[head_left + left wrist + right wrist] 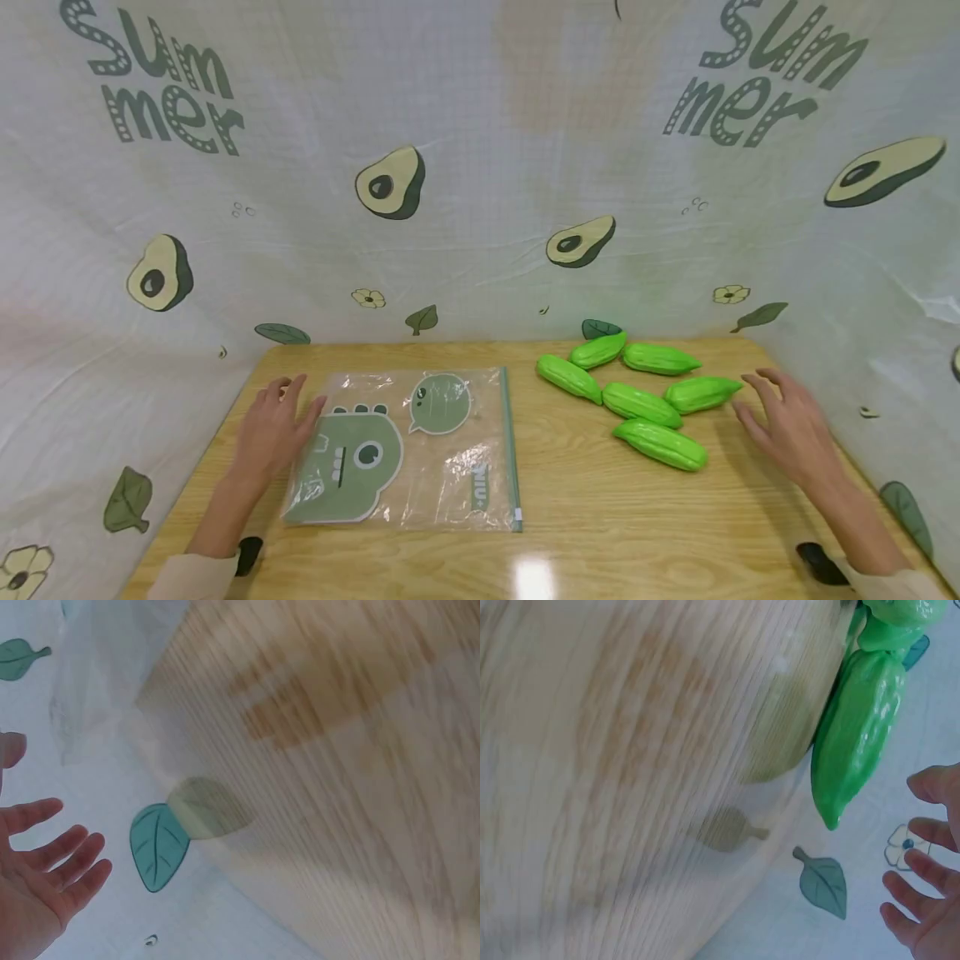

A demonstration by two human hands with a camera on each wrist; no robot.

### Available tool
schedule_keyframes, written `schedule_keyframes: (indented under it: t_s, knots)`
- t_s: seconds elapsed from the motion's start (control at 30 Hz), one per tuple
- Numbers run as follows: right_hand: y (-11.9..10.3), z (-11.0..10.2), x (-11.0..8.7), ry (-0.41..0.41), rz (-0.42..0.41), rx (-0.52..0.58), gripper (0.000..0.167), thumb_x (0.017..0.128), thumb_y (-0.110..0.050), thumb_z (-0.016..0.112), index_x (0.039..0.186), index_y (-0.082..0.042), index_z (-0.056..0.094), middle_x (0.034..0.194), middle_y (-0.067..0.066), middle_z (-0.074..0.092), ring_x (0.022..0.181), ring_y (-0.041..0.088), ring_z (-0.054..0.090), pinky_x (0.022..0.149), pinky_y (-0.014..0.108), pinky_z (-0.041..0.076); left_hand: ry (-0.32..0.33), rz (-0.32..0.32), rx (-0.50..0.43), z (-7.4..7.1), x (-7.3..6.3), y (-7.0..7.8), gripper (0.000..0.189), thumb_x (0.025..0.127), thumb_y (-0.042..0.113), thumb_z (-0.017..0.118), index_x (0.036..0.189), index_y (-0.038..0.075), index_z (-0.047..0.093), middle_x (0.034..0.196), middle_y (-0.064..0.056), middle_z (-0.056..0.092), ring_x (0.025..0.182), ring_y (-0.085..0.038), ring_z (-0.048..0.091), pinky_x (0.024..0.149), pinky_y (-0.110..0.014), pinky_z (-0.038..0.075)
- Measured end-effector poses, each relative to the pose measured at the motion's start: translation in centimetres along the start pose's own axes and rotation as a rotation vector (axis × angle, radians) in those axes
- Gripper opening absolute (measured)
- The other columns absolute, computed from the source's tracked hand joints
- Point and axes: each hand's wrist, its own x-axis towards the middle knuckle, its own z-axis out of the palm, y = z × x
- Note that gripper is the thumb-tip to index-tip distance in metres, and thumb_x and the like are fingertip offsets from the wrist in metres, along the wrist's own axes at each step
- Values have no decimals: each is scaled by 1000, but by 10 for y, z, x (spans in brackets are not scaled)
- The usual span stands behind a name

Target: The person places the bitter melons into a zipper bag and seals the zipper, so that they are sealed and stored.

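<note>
A clear zip bag (442,454) with green cartoon prints lies flat on the left half of the table, its green slider edge (512,467) facing right. My left hand (272,429) hovers at the bag's left side with relaxed, spread fingers; in the left wrist view the left hand (45,870) holds nothing. Several bright green ridged vegetables, like toy bitter gourds (641,406), lie grouped on the right half. Just right of them is my right hand (787,425), fingers loosely bent and empty. The right wrist view shows the right hand (930,877) apart from the nearest gourd (859,735).
The wooden table (570,533) is bordered at the back and sides by a hanging pale cloth (480,167) printed with avocados, leaves and lettering. A dark wrist strap (821,563) sits on the right forearm, another strap (248,556) on the left.
</note>
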Motion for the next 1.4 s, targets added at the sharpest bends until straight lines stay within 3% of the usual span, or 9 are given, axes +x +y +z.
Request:
schedule_keyframes:
  t_s: [0.1,0.2,0.3,0.57,0.8,1.17,1.23,1.4]
  knots:
    - [-5,2,2,14,4,9,35,96,-15,67,118,12,61,119,38,57,102,59,53,81,72,42,-4,-5,-15,-1,2,6,58,102,32,62,141,-9,50,132,-37,48,114,-55,51,91,-69,47]
    - [-10,4,3,10,19,8,41,81,2,75,118,12,62,118,38,57,101,58,54,80,71,43,-1,-4,-30,-2,2,11,56,101,30,64,139,-9,51,131,-37,49,113,-54,52,90,-68,48]
    - [-15,6,3,4,34,1,46,75,5,77,118,11,62,118,37,57,100,58,55,78,70,44,1,5,-58,-3,2,17,55,101,29,64,138,-10,52,129,-36,50,112,-53,53,89,-68,49]
    - [-26,6,4,-4,43,46,46,77,5,77,121,11,63,119,34,58,101,54,56,76,68,45,42,45,-87,2,4,32,50,99,25,68,134,-9,57,125,-34,54,110,-51,55,89,-65,50]
    - [-35,5,7,23,11,73,41,83,0,74,121,10,63,117,31,59,103,52,56,80,63,45,39,74,-124,5,7,44,49,100,25,68,135,-7,57,124,-33,56,111,-50,56,88,-65,51]
    - [-50,8,12,5,20,91,50,75,7,81,121,9,63,117,30,61,102,50,58,79,64,47,-26,63,-154,6,7,58,49,101,26,66,138,-5,57,128,-32,56,117,-49,54,93,-64,50]
    - [-52,8,14,4,17,100,42,83,0,79,121,9,64,118,29,61,103,50,58,80,64,47,-41,58,-155,7,7,60,51,101,27,66,140,-5,56,130,-32,55,118,-48,54,94,-64,50]
    - [-60,9,17,-7,22,119,40,85,0,78,121,9,64,118,29,61,105,49,58,82,64,47,-36,84,-162,11,7,66,51,101,25,67,141,-5,55,129,-32,56,118,-48,56,93,-63,51]
